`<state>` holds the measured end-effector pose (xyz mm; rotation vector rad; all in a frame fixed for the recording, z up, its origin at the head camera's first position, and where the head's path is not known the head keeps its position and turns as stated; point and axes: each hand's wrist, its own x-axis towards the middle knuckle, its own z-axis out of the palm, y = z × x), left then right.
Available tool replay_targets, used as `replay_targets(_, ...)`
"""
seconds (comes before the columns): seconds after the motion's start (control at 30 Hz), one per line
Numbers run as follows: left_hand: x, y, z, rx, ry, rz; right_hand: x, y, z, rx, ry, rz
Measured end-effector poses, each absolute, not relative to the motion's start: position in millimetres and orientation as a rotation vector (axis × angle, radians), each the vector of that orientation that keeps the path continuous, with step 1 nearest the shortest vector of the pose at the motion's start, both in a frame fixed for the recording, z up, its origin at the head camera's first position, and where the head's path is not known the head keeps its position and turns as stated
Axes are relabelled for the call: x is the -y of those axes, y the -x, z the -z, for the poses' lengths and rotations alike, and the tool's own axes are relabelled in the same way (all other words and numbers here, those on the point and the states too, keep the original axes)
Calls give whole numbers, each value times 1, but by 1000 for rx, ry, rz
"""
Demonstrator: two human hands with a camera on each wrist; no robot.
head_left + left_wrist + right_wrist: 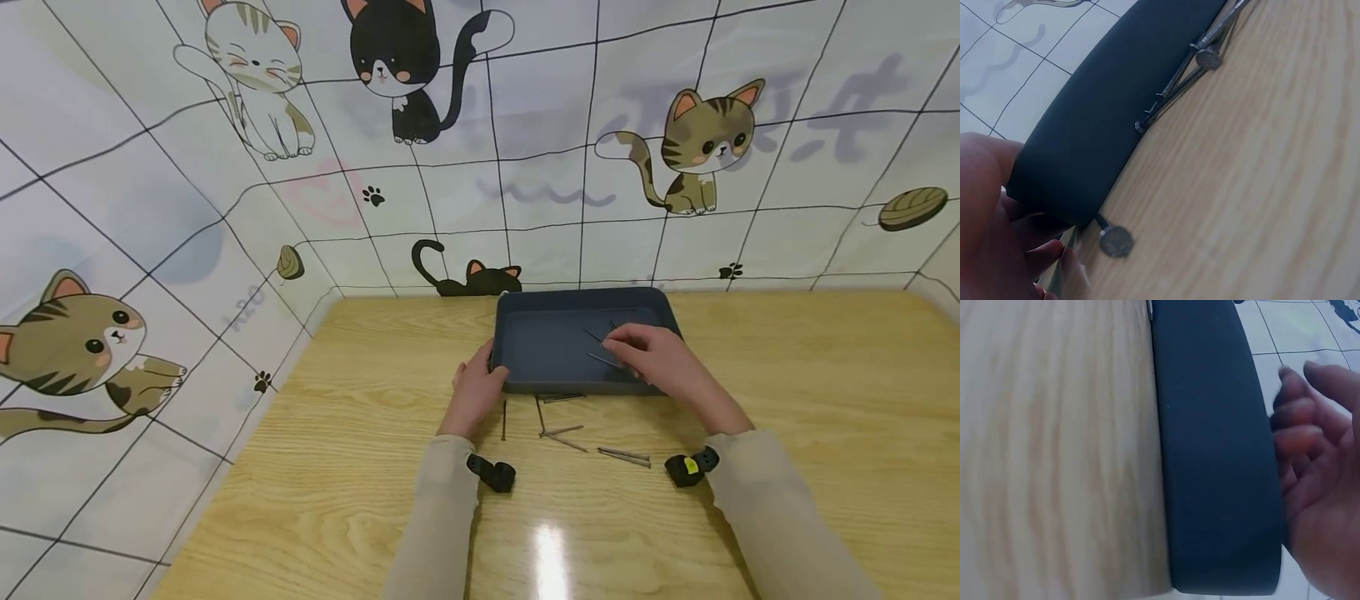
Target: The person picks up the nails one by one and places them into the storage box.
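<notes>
Nails (603,360) in dark tray (547,354), right hand (660,354) loosely spread above them; left hand (476,392) gripping tray corner

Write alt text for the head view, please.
Two hands work at a dark tray on a wooden table: the left hand holds its corner, the right hand reaches inside over nails. More nails lie loose before the tray.

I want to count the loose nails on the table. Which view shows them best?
The head view: the nails lie scattered before the dark tray, all in sight. The left wrist view shows only a few against the tray's wall, close and partly cut off. The right wrist view shows none clearly.
</notes>
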<state>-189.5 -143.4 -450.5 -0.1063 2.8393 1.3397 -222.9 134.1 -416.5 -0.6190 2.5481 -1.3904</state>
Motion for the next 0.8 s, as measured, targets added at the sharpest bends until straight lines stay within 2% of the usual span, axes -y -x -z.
replay_targets(0.47,142,189,449,-2833,103,-1378,-115,204,395,-2274,902,951)
replay_targets(0.8,142,189,451,-2833,105,-1390,-109,180,395,-2329,884,600)
